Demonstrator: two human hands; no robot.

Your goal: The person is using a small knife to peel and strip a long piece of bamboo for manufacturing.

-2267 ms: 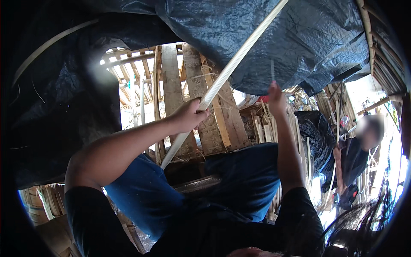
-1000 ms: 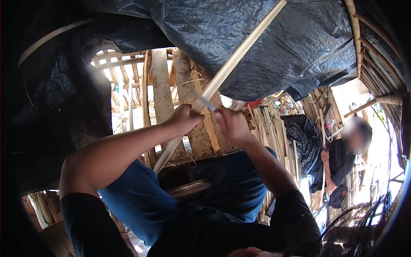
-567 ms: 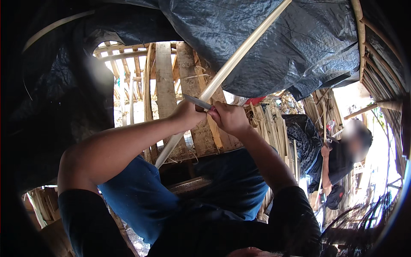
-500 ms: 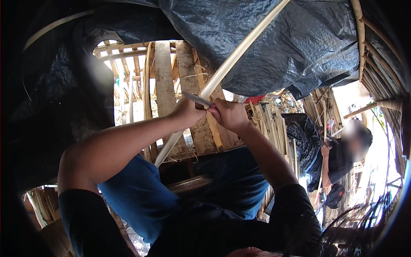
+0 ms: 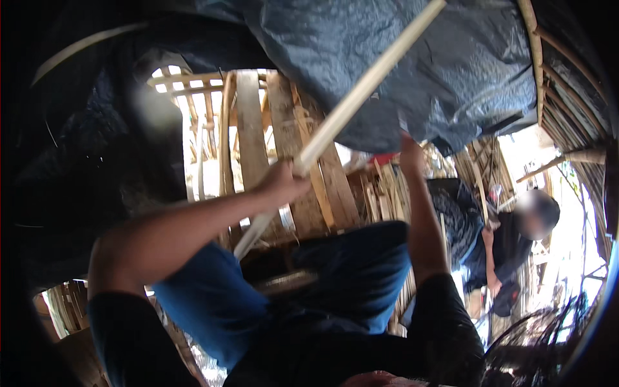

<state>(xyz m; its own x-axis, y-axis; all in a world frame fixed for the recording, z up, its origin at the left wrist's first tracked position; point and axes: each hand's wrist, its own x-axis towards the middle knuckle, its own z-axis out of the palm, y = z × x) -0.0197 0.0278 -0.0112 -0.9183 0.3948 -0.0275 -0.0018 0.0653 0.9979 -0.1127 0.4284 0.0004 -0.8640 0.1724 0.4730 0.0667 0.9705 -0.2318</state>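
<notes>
Our left hand (image 5: 282, 186) grips a pale strip (image 5: 367, 88) that slants from lower left to upper right across dark sheeting (image 5: 477, 77); our right hand (image 5: 411, 155), apart on the strip's right, holds a blurred blade (image 5: 403, 121).

A long, straight, pale wooden strip (image 5: 367, 88), cream-coloured and narrow, slants across the view from the upper edge, right of centre, down to the lower left. The fingers of the left hand (image 5: 284, 184) wrap around it below its middle, covering a short stretch; beneath them, the lower part looks greyer. Well to the right of the strip, and apart from it, is a small knife (image 5: 403, 121) held in the right hand (image 5: 411, 153). Its thin grey blade points upward and is blurred; its handle is mostly hidden by the fingers.
</notes>
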